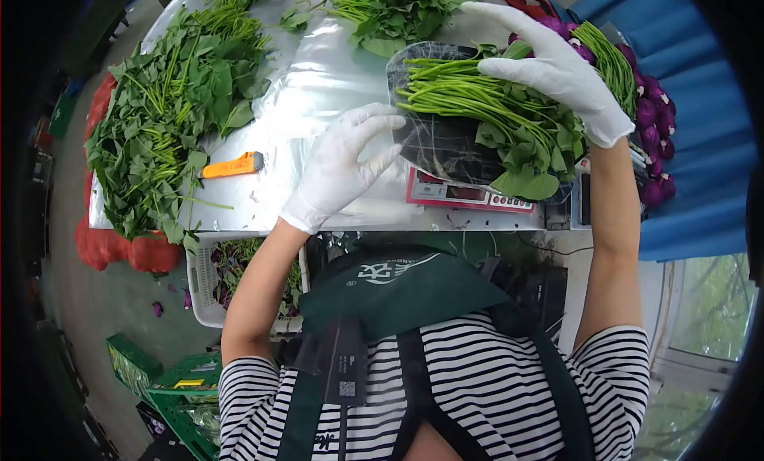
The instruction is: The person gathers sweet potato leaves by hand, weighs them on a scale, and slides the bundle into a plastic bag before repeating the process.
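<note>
A bunch of leafy greens with long green stems [458, 91] lies on the black plastic-wrapped pan [446, 146] of a red-edged digital scale [446, 190]. My right hand [557, 71], in a white glove, is over the bunch with thumb and fingers spread wide; its thumb overlaps the stems. At the pan's left edge is my left hand [346, 162], also gloved, thumb and fingers apart and fingertips right by the rim. An orange utility knife [231, 166] rests on the table to the left.
A large pile of loose greens [179, 111] covers the table's left side, and another heap [402, 15] sits at the back. Purple vegetables [652, 126] are stacked at right beside a blue cloth [692, 111]. Below the table edge stands a white basket [207, 302].
</note>
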### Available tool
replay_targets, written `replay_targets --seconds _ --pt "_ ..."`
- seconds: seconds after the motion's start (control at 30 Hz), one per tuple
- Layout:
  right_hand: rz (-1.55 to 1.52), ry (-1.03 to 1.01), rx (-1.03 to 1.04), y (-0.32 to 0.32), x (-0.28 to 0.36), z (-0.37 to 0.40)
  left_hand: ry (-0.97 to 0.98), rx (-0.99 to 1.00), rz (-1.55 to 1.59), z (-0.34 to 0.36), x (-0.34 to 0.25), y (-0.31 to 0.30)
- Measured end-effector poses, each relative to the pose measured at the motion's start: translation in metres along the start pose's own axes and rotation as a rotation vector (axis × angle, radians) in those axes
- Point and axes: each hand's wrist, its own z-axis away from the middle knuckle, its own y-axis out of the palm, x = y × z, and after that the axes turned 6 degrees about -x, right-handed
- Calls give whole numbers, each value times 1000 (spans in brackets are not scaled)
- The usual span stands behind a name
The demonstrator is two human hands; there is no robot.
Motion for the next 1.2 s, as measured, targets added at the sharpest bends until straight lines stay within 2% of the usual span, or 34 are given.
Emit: replay_targets --seconds 0.07,0.23,0.3,0.33,0.47,0.57,0.6,0.63,0.7,0.77,0.83,0.9,0.97,1.0,1.07,1.13,1.2 --pt "52 83 -26 -4 26 5 62 -56 -45 -4 0 -2" --pt "128 -8 13 4 5 -1 19 -141 -29 -10 4 -7" --pt "179 -23 -6 5 0 -4 -23 -132 59 -10 3 -8" --pt "170 47 43 4 4 -7 -5 -140 44 -9 4 -7" --pt "160 -8 16 5 -14 -14 -22 -163 116 -1 11 0" --pt "367 -92 -52 7 -38 -16 17 -118 32 5 4 5" --pt "417 -84 -55 9 -44 -16 84 -79 -20 7 3 10" --pt "421 -28 3 11 -54 -16 101 -81 -23 6 -3 11" --pt "711 -135 73 29 -93 -1 63 225 -43 5 -18 15" --pt "656 118 431 44 -95 8 119 261 -87 7 -19 27" --pt "633 19 341 51 -110 20 110 297 -116 4 -20 30" --pt "604 27 275 43 -101 16 69 261 -70 2 -17 33" --pt "526 -62 208 26 -83 7 60 196 -78 0 -15 31" --pt "526 -135 149 19 -73 1 -16 189 6 -2 -14 30" --pt "464 -213 102 4 -60 -22 -138 152 119 -3 -12 27" --pt "338 -315 -11 3 -48 -46 -151 124 101 1 -5 24" --pt "317 -322 -26 5 -42 -78 -168 88 126 3 3 17"
